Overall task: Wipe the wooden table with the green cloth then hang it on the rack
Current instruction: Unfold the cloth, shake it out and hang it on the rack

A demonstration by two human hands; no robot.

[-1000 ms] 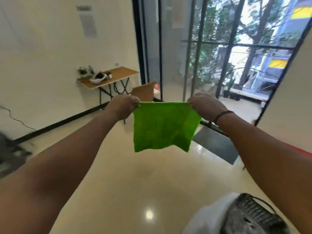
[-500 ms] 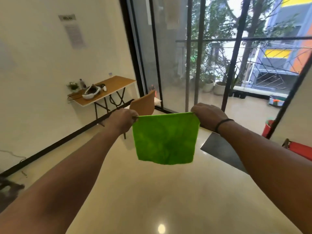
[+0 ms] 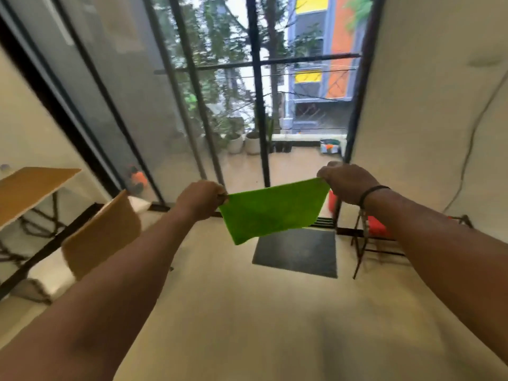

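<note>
The green cloth (image 3: 270, 210) hangs stretched in the air between my two hands, at arm's length in front of me. My left hand (image 3: 200, 198) pinches its left top corner and my right hand (image 3: 345, 181), with a black band on the wrist, pinches its right top corner a bit higher. The wooden table (image 3: 30, 189) shows at the left edge, against the wall. A thin dark metal rack (image 3: 368, 243) stands on the floor at the right, below my right forearm, partly hidden by it.
A wooden chair (image 3: 101, 236) stands beside the table at the left. A dark doormat (image 3: 298, 253) lies on the glossy floor before the glass doors (image 3: 258, 105). Red containers (image 3: 375, 225) sit by the rack. A cable (image 3: 467, 152) runs down the right wall.
The view has swung to the right and moved closer to the glass doors. The table slid to the left edge and the rack came into view. The cloth now tilts, right corner higher.
</note>
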